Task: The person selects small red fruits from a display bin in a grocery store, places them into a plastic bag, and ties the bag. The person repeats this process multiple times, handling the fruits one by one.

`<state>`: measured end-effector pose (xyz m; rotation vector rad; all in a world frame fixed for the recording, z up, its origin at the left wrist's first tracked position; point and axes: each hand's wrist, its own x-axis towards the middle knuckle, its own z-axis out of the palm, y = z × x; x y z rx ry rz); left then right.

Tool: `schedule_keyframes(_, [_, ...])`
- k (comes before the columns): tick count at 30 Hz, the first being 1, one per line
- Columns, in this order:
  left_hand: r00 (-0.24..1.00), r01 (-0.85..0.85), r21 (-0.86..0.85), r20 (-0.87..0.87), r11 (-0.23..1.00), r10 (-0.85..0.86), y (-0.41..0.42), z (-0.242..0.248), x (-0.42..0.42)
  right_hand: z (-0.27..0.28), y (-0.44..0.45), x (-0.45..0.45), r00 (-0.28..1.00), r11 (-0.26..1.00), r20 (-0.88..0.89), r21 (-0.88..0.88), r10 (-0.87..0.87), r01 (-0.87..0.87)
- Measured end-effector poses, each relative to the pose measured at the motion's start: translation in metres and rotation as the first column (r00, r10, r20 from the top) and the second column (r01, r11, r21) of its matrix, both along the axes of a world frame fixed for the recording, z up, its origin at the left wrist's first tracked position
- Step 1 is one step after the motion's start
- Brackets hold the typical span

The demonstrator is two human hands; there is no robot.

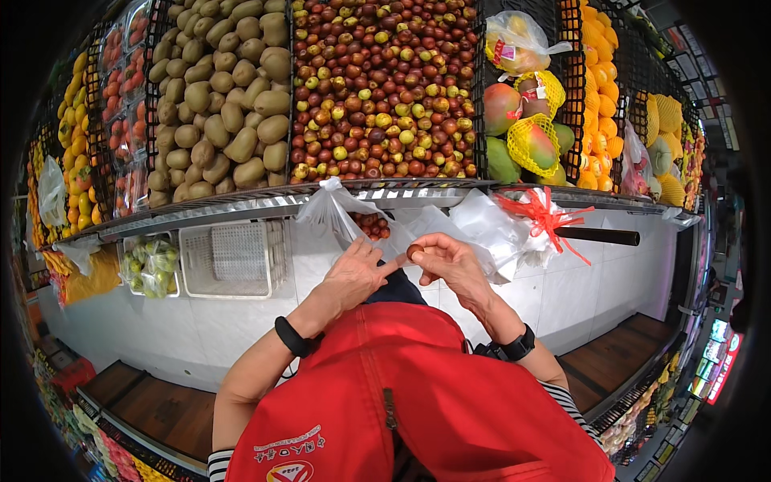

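Between thumb and fingers my right hand (449, 265) holds one dark red jujube (414, 252) over a clear plastic bag. My left hand (355, 274) is at the near side of that plastic bag (334, 211), its index finger stretched towards the right hand; its grip on the film is hard to make out. Several red-brown jujubes (371, 226) lie inside the bag, which hangs at the front edge of the display. Beyond it, a wide bin is filled with loose jujubes (382, 108), dark red and yellow-green.
Kiwifruit (232, 114) fill the bin to the left; mangoes in yellow foam nets (533, 141) lie to the right. A bundle of plastic bags with red ties (545, 220) hangs beside a black tube (602, 235). White plastic crates (226, 289) stand below at left. Wooden platforms (156, 416) lie behind me.
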<state>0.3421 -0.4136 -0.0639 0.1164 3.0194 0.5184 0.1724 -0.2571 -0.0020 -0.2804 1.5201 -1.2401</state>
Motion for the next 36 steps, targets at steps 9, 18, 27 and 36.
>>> schedule_keyframes(9, [0.985, -0.019, 0.076, 0.175, 0.997, 0.005, 0.029, -0.008, 0.0, 0.012, -0.05, 0.018, 0.805, 0.936, -0.495, 0.055, 0.327, -0.347])
schedule_keyframes(18, [0.994, -0.105, 0.06, -0.033, 0.993, 0.107, 0.039, -0.005, 0.019, -0.057, -0.081, 0.025, 0.38, 0.776, -0.691, 0.446, 0.615, -0.446])
schedule_keyframes(27, [0.772, -0.553, 0.298, -0.168, 0.778, 0.613, -0.02, 0.013, 0.14, -0.016, -0.027, 0.025, 0.447, 0.8, -0.676, 0.394, 0.586, -0.453])
schedule_keyframes(36, [0.554, -0.831, 0.224, 0.261, 0.509, 0.79, 0.054, -0.042, 0.281, 0.018, 0.032, 0.024, 0.402, 0.744, -0.629, 0.513, 0.665, -0.429])
